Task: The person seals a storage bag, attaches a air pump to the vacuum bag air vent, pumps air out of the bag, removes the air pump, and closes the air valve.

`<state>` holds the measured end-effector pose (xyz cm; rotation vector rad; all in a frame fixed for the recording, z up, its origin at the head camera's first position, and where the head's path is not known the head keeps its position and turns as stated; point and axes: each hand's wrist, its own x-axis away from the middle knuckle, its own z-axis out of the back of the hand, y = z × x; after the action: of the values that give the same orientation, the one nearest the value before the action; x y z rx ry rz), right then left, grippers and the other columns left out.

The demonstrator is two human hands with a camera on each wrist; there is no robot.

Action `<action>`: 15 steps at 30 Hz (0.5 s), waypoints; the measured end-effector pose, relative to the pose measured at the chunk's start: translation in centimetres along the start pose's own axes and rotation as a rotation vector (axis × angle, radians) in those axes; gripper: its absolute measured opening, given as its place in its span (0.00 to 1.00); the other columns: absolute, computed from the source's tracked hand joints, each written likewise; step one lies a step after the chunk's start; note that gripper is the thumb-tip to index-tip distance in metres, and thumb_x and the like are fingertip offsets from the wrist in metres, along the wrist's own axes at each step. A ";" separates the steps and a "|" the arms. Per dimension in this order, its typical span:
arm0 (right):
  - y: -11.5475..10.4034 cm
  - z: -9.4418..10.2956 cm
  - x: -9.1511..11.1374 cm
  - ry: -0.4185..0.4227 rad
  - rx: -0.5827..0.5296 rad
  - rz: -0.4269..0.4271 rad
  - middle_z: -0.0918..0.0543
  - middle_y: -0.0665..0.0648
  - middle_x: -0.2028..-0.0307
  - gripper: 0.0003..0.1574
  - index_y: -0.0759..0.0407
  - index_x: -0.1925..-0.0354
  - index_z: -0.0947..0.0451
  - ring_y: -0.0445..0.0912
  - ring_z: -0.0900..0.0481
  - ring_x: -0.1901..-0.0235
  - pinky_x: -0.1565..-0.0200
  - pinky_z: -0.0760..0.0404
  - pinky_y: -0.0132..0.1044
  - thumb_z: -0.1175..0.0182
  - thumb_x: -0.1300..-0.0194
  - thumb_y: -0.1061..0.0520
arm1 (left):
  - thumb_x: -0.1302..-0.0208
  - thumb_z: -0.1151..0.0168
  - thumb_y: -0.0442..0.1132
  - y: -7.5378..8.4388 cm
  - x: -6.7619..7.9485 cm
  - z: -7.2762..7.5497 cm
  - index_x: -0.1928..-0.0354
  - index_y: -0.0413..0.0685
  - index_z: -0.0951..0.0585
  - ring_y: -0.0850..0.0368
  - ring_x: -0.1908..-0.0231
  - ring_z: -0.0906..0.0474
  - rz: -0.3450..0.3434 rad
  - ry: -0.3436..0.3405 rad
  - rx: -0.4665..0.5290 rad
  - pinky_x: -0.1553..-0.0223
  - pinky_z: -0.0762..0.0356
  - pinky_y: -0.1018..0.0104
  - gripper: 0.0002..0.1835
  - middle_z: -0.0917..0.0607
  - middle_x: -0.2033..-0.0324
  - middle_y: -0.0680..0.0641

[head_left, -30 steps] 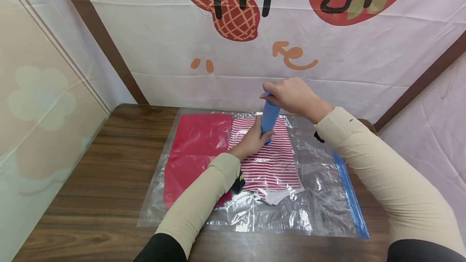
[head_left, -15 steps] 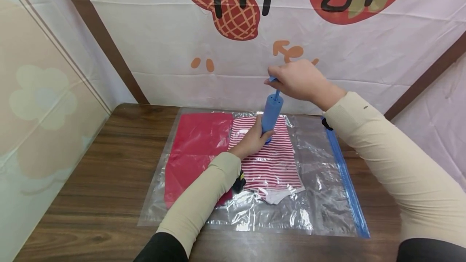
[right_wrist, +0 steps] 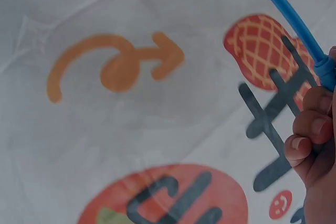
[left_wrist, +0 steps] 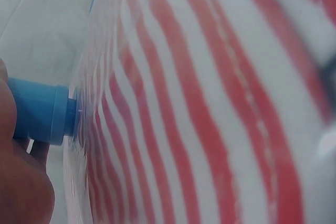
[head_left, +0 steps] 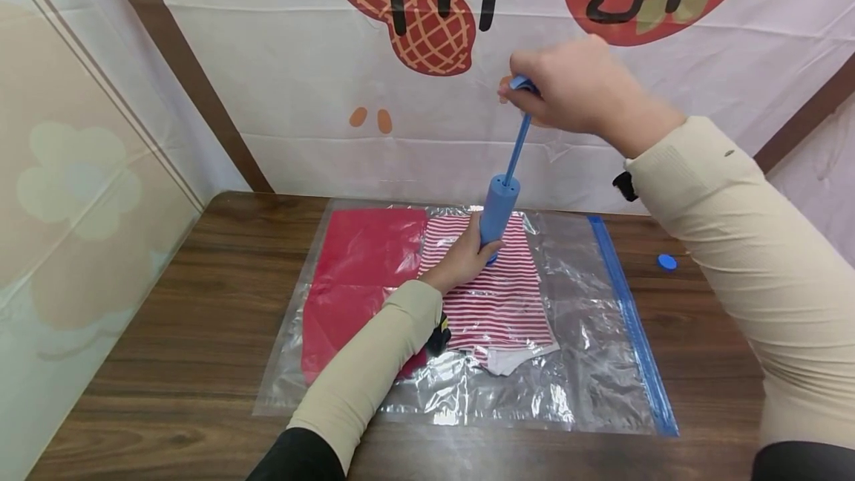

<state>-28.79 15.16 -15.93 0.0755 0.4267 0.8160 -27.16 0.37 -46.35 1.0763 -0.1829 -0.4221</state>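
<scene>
A blue hand pump stands slightly tilted on a clear plastic storage bag. My left hand grips the lower part of its barrel. High above, my right hand holds the pump's handle, with the thin rod drawn far out of the barrel. In the left wrist view the pump's narrow nozzle meets the bag's surface. Inside the bag lie a folded red cloth and, right of it, a red-and-white striped garment. The right wrist view shows curled fingers at the rod's handle end.
A small round blue cap lies on the wooden table, right of the bag. The bag's blue zip edge runs along its right side. A printed fabric wall rises directly behind the table.
My right hand has risen up and to the right, pulling the pump's rod out of the barrel. The blue cap has come into sight. My left hand stays in place.
</scene>
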 end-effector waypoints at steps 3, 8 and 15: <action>0.3 1.3 -0.3 0.026 0.051 -0.004 0.19 0.63 0.78 0.19 0.65 0.65 0.25 0.55 0.23 0.81 0.76 0.25 0.46 0.41 0.25 0.50 | 0.21 0.46 0.43 0.0 0.0 -0.1 0.24 0.48 0.52 0.39 0.29 0.35 -0.002 0.002 0.005 0.28 0.40 0.44 0.34 0.33 0.30 0.35; 0.3 3.0 -1.0 0.005 0.079 -0.047 0.21 0.63 0.78 0.21 0.64 0.64 0.26 0.56 0.23 0.79 0.73 0.25 0.47 0.43 0.24 0.47 | 0.21 0.47 0.43 -0.1 0.0 0.0 0.23 0.48 0.53 0.40 0.29 0.36 -0.010 0.000 0.017 0.28 0.40 0.43 0.35 0.33 0.29 0.35; -0.2 2.7 -1.5 0.007 0.070 -0.063 0.20 0.63 0.77 0.22 0.64 0.64 0.25 0.56 0.24 0.78 0.74 0.27 0.45 0.45 0.23 0.46 | 0.21 0.48 0.48 -0.3 0.1 0.2 0.23 0.49 0.54 0.40 0.28 0.36 0.002 -0.007 0.003 0.28 0.39 0.44 0.36 0.34 0.29 0.36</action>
<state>-28.51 14.24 -12.99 0.1242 0.4621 0.7397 -27.22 0.08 -46.48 1.0775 -0.1911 -0.4236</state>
